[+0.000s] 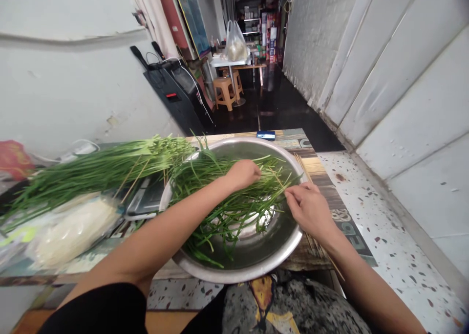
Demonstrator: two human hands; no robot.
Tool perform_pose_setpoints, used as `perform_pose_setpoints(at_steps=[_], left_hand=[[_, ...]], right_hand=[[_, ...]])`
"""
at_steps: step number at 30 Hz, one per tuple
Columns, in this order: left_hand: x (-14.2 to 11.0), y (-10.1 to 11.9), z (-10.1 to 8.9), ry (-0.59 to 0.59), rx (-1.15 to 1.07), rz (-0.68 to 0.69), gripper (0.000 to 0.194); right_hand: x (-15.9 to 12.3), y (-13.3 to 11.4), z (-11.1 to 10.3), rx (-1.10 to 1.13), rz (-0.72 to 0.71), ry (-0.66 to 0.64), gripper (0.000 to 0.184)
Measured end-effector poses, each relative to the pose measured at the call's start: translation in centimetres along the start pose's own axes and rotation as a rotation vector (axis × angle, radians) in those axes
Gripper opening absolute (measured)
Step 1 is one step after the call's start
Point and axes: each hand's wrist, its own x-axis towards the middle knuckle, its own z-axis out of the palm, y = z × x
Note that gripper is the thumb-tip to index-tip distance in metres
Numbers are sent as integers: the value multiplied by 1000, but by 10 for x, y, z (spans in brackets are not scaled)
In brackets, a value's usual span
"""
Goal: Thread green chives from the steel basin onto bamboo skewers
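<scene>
A wide metal basin (240,275) stands on the table in front of me, with loose garlic chives (220,202) heaped inside. My left hand (244,174) reaches over the heap, its fingers curled closed on chives by their pale stem ends; the fingertips are partly hidden. At the basin's right rim, my right hand (308,207) is closed in a pinch beside the chive stems. What lies between its thumb and finger is too thin to make out. Thin bamboo skewers (324,251) lie on the table by the right rim, partly under my right wrist.
On the left lies a large bundle of chives (91,170), with a clear plastic bag of pale food (75,229) in front. A dark tray (146,197) sits left of the basin. A small blue box (266,135) lies behind it. Stools (224,92) stand beyond the table.
</scene>
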Motion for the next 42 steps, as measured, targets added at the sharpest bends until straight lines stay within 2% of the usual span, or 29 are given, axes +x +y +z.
perform_pose_setpoints(at_steps=[2, 5, 9, 13, 17, 20, 22, 24, 27, 29, 33, 42], left_hand=[[5, -9, 13, 61, 76, -43, 22], [8, -16, 21, 105, 102, -76, 25], [6, -11, 20, 167, 189, 49, 27], [4, -2, 23, 131, 334, 124, 23], [3, 3, 26, 171, 392, 227, 25], [2, 6, 24, 239, 203, 186, 23], [1, 9, 21, 298, -72, 68, 18], [-2, 13, 18, 327, -433, -111, 13], [-6, 21, 14, 243, -919, -339, 23], [-9, 25, 11, 188, -1095, -394, 27], [-11, 30, 10, 196, -1209, -369, 19], [-8, 28, 16, 243, -1251, -409, 26]], right_hand=[[1, 0, 0, -10, 0, -19, 26], [1, 0, 0, -28, 7, -37, 26], [1, 0, 0, -44, 7, -28, 25], [1, -2, 0, -36, 6, -24, 25], [1, -2, -1, -31, 1, -20, 25], [0, -1, 0, -8, 12, -5, 25], [-1, -1, 0, 14, 35, 7, 24], [-1, -1, 1, 36, 57, 13, 23], [-2, 0, 1, 55, 71, 24, 21], [-2, 0, 1, 58, 72, 28, 22], [-2, -1, 0, 59, 64, 24, 23], [-2, -1, 0, 50, 15, 46, 27]])
